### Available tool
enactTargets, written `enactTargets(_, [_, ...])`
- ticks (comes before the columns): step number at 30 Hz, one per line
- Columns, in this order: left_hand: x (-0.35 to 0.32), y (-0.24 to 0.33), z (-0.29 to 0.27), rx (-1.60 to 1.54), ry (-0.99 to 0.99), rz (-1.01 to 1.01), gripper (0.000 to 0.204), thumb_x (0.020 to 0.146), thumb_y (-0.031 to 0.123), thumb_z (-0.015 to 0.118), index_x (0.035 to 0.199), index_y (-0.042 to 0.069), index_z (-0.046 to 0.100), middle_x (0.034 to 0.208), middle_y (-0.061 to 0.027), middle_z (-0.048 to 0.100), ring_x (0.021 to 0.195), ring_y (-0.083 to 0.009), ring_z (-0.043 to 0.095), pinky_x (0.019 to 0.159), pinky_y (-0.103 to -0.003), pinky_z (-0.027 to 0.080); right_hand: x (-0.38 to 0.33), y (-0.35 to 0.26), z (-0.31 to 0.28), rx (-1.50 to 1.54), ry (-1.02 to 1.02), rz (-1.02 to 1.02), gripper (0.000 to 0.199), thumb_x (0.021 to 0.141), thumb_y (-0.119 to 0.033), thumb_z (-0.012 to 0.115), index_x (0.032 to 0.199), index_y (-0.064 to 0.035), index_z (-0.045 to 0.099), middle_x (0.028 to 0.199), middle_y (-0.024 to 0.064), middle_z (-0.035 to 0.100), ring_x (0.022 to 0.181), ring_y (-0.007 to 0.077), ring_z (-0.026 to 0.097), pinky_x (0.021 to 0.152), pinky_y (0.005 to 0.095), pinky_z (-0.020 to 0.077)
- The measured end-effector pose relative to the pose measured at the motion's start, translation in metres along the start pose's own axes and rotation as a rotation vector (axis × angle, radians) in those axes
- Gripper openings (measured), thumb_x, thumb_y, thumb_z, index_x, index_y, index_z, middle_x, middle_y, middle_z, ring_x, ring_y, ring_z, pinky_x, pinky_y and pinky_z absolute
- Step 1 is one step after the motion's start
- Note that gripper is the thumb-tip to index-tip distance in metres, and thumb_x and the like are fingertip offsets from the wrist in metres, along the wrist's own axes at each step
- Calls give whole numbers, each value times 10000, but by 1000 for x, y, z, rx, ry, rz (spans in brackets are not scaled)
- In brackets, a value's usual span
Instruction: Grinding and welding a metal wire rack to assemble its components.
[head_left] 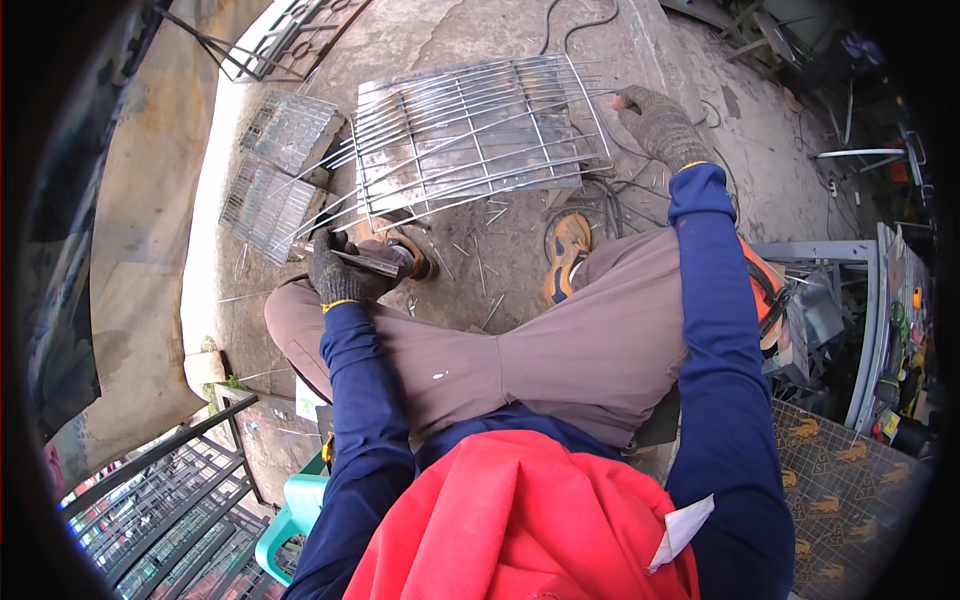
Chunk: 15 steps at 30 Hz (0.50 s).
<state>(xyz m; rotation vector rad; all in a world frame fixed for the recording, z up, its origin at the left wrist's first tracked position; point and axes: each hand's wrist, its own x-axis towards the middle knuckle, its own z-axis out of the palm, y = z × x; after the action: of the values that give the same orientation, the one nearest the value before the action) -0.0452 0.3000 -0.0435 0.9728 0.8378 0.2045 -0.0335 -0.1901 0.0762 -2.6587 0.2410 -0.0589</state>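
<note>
A grid of thin metal rods (pixel 480 148) lies over a flat metal sheet (pixel 430 172) in front of my feet. Several loose rods run slantwise across it, their left ends jutting past the sheet. My left hand (pixel 343 268), in a dark knitted glove, is closed by my left knee around a flat, narrow grey metal piece (pixel 368 263); its kind does not show clearly. Rod ends come close to those fingers. At the grid's far right corner my right hand (pixel 658 125), in a grey-brown glove with bare fingertips, pinches the end of a thin metal rod (pixel 602 93).
Two small wire-mesh panels (pixel 268 205) lie left of the sheet. Cut rod pieces (pixel 482 270) litter the floor between my shoes. Black cables (pixel 610 190) coil at the right. A green plastic chair (pixel 292 520), a patterned board (pixel 840 490) and an orange object (pixel 765 290) stand around me.
</note>
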Motion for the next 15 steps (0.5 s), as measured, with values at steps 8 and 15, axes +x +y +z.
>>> enactTargets(8, [-4,-1,5,-17,-43,8,121,885,185,659,881,72,616,724,-29,599,551,-141,506,511,-257,436,-2,22,19,-282,-309,42,385,850,-313,608,1158,-89,662,1148,180,647,1098,335,603,972,412,456])
enactTargets(15, [-1,-2,2,5,-40,30,114,880,180,660,881,76,611,738,-41,612,563,-148,526,519,-262,447,3,3,21,-320,-338,75,418,828,-353,637,1130,-65,672,1170,188,638,1100,342,602,973,412,452])
